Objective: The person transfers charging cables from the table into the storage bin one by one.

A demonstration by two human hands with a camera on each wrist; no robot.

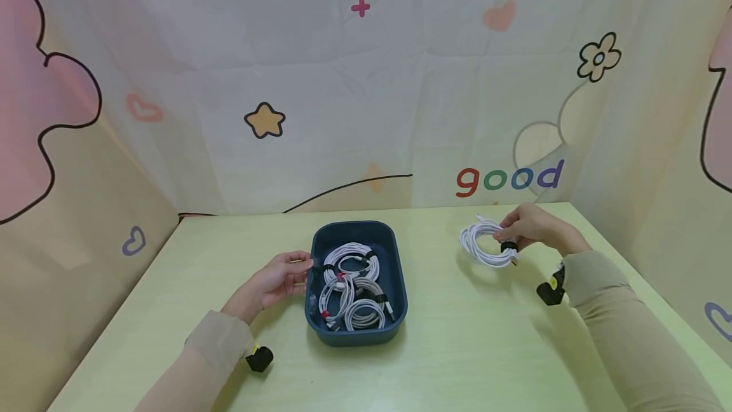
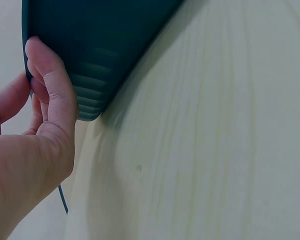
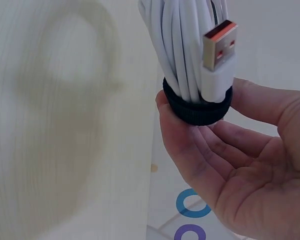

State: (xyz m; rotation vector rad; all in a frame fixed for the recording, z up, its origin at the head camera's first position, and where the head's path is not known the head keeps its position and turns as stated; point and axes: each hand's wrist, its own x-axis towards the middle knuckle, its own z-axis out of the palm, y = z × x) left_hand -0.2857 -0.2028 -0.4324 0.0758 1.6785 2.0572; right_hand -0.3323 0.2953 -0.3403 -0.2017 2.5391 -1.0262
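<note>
My right hand (image 1: 536, 227) holds a coiled white USB cable (image 1: 476, 253) above the table, right of a dark blue plastic bin (image 1: 401, 288). In the right wrist view, thumb and fingers pinch the coil at its black strap (image 3: 197, 114), and a USB plug (image 3: 221, 47) with an orange insert points up. The left hand (image 1: 280, 280) pinches the bin's left rim between thumb and fingers; the left wrist view shows the bin's ribbed outer wall (image 2: 92, 92). Inside the bin lie several coiled cables, among them a white coil (image 1: 350, 249) at the back and a smaller one (image 1: 364, 321) in front.
The bin stands on a pale wooden-patterned table (image 1: 446, 348). Behind it hangs a printed cloth backdrop (image 1: 320, 81) with stars, hearts and the word "good", and similar cloth closes off both sides. Black wrist devices (image 1: 260, 358) are strapped near the cuffs.
</note>
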